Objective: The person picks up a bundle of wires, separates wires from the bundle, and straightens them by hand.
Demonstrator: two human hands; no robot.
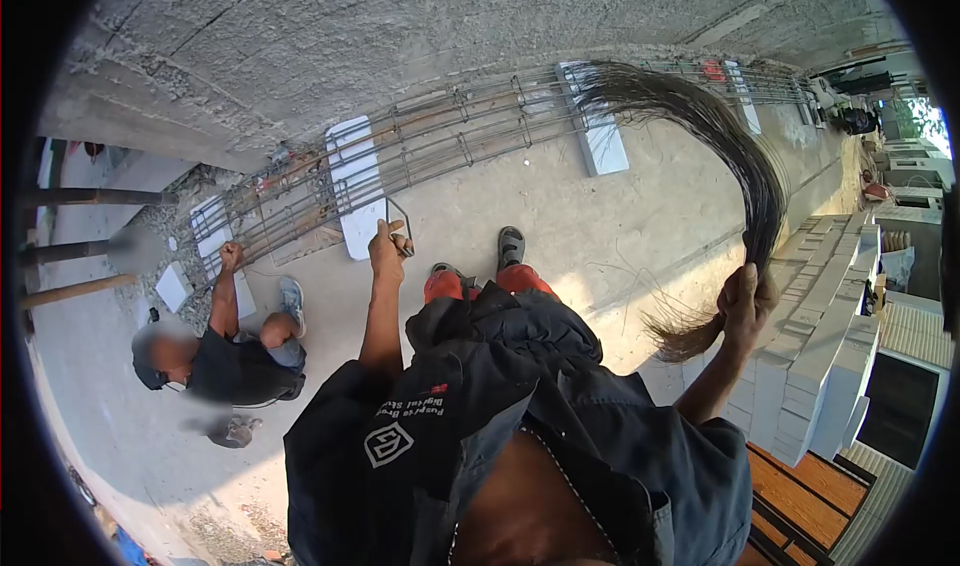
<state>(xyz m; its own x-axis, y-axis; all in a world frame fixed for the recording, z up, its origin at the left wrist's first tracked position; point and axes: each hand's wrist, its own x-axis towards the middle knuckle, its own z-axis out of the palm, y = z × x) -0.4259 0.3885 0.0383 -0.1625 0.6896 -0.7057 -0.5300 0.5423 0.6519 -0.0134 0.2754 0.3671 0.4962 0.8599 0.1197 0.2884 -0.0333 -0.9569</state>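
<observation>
1. Right hand [748, 301]: closed in a fist, fingers curled round a dark wire bundle [752, 171]. Long part of the bundle arcs up and left from the fist; shorter part turns back below it, ends fraying loosely.
2. Left hand [388, 251]: fingers curled round one side of an angular metal loop [401, 211]; the rest of the loop projects above the knuckles, overlapping the right edge of a white block [365, 236] in view.
3. Long rebar cage [440, 131] lies across several such blocks along the wall-side edge of the concrete floor [560, 206]. Both hands appear apart from it.
4. Spread tips of the wire bundle appear over the wall-side end of another block, farther right; contact with the bars cannot be told.
5. Co-worker crouches at the cage's left end, one hand [231, 256] raised beside the bars; grip uncertain.
6. Hidden: wire inside the right fist; part of the metal loop behind the left fingers.
7. Hard to make out: single strands at the tips; the cage's far right end, small and crowded.
8. Cut off: lower part of the wearer's jacket [400, 396], at the bottom edge of view.
</observation>
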